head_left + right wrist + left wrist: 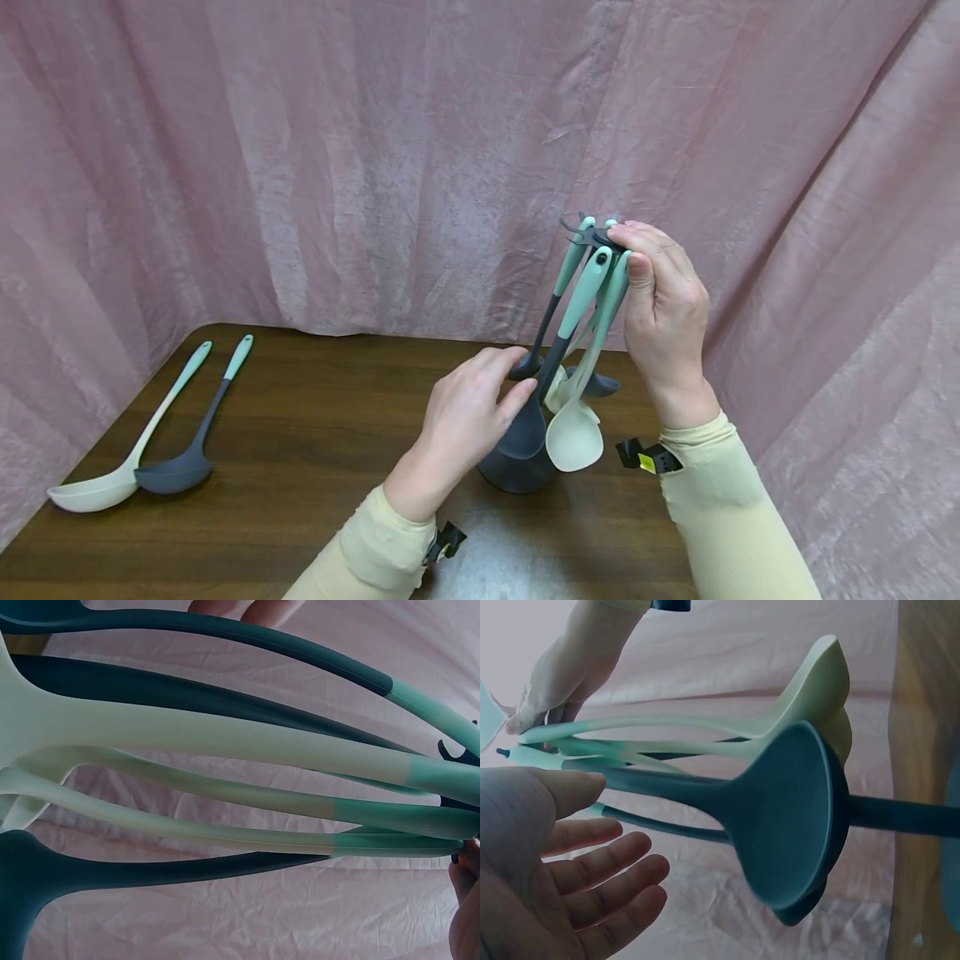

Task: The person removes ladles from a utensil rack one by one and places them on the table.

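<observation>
A dark utensil stand (pixel 517 477) stands on the right of the table, with several mint-handled utensils hanging from its hook ring (pixel 600 238). At the top, my right hand (pixel 667 304) holds the ring's edge, its thumb by the handle end of a cream spoon (pixel 576 437); the exact contact is partly hidden. Beside a dark grey spoon (pixel 522 432), my left hand (pixel 468 408) has its fingers extended. In the left wrist view that left hand (pixel 577 870) is apart from the spoon's bowl (pixel 784 817) and holds nothing. The cream handles (pixel 225 735) cross the right wrist view.
On the table's left lie a cream ladle (pixel 97 492) and a dark grey ladle (pixel 176 473), bowls touching or nearly so. A pink curtain (pixel 420 167) hangs behind the brown wooden table (pixel 337 433) and along its right side.
</observation>
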A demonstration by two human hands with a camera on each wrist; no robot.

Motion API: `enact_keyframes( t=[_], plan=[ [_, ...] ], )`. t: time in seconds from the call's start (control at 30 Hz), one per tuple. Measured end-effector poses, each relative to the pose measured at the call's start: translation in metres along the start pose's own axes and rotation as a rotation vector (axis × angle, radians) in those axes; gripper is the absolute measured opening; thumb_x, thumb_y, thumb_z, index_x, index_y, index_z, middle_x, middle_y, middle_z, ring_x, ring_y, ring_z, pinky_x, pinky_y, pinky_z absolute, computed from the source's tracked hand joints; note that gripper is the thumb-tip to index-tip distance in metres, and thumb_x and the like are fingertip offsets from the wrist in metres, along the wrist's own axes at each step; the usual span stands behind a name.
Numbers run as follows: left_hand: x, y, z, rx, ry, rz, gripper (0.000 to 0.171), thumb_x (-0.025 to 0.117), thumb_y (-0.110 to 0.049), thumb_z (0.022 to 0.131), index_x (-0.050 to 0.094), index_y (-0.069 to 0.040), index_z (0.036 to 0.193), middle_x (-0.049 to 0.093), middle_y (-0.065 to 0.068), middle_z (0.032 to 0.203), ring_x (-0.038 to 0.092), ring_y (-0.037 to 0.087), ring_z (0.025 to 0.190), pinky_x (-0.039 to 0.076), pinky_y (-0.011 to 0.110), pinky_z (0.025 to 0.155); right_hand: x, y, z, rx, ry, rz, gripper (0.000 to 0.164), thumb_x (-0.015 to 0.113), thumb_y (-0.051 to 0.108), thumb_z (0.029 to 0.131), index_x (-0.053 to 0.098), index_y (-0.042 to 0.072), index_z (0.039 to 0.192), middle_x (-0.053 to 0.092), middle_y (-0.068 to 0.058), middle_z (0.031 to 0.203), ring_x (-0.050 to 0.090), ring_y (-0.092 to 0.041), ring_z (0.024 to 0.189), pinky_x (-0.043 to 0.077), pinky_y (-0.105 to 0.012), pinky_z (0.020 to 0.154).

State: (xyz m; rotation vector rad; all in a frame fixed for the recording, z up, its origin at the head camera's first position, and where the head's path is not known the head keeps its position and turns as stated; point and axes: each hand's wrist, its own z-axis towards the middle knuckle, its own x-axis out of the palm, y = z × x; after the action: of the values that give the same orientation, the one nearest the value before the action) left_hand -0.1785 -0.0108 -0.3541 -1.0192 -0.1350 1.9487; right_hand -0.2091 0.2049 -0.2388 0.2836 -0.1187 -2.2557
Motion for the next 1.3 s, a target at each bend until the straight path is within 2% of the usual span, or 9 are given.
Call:
enact_keyframes(
  t=[0.23, 0.53, 0.83, 1.3],
  plan=[
    [0.009, -0.004, 0.003, 0.009, -0.008, -0.008, 0.032, 0.084, -0.027, 0.101, 0.076, -0.014, 0.129, 0.077, 0.000, 0.116, 0.075, 0.020, 0.098, 0.061, 0.042, 0.072, 0.000, 0.007, 0.001, 0.006, -0.012, 0.008, 0.059, 0.052, 0.048, 0.114, 0.081, -0.003, 0.120, 0.078, -0.019, 0.122, 0.071, -0.040, 0.124, 0.049, -0.041, 0.115],
    [0.020, -0.004, 0.003, 0.005, -0.016, -0.016, 0.025, 0.086, -0.025, 0.100, 0.077, -0.014, 0.121, 0.076, -0.001, 0.107, 0.068, 0.014, 0.084, 0.055, 0.035, 0.064, -0.001, 0.008, 0.001, 0.007, -0.013, 0.002, 0.059, 0.052, 0.048, 0.114, 0.080, -0.003, 0.120, 0.078, -0.020, 0.122, 0.070, -0.040, 0.124, 0.049, -0.042, 0.116],
    [0.026, -0.005, 0.001, 0.017, -0.024, 0.004, 0.027, 0.089, -0.027, 0.098, 0.076, -0.016, 0.119, 0.077, -0.003, 0.107, 0.073, 0.015, 0.091, 0.060, 0.037, 0.069, -0.002, 0.000, -0.002, 0.013, 0.001, -0.013, 0.059, 0.051, 0.050, 0.114, 0.081, 0.000, 0.122, 0.078, -0.016, 0.125, 0.069, -0.037, 0.127, 0.048, -0.042, 0.117],
    [0.031, -0.003, 0.000, 0.018, -0.024, 0.008, 0.023, 0.089, -0.026, 0.098, 0.075, -0.016, 0.114, 0.074, -0.004, 0.102, 0.071, 0.013, 0.085, 0.058, 0.036, 0.066, 0.001, 0.002, -0.002, 0.015, 0.001, -0.004, 0.063, 0.049, 0.053, 0.114, 0.081, 0.000, 0.121, 0.078, -0.017, 0.124, 0.069, -0.037, 0.126, 0.048, -0.042, 0.116]
  ],
)
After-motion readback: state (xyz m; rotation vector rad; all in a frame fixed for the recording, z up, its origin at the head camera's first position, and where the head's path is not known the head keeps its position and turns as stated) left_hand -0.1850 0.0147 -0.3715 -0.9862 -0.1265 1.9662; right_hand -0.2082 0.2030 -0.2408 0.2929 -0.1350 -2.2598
